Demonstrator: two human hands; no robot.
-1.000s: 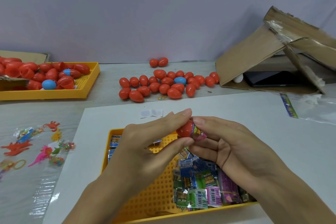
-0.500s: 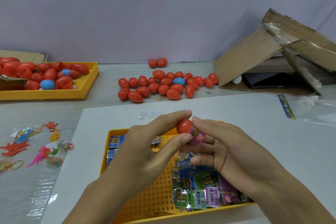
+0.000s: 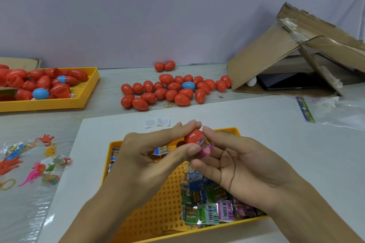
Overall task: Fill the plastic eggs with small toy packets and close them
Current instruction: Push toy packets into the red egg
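The left hand (image 3: 150, 156) pinches the red egg half (image 3: 193, 136) between thumb below and fingers above, clamped on it; the right hand (image 3: 239, 163) has its fingers curled about the pink packet (image 3: 205, 147) that juts from the half's open mouth, forefinger pressing from above; both are held just over the far rim of the near tray (image 3: 158, 203). Against a second ago, the packet sits deeper, less of it shows, and the pair has lifted slightly toward the tray's far edge; in my judgement the stuffing is nearly done, and the other half must still be fetched to close it. The half's long axis runs from upper left to lower right; its rounded end points away toward the loose eggs (image 3: 173, 89) beyond the tray, its mouth toward the right palm; more packets (image 3: 209, 203) lie in the tray's near right corner.
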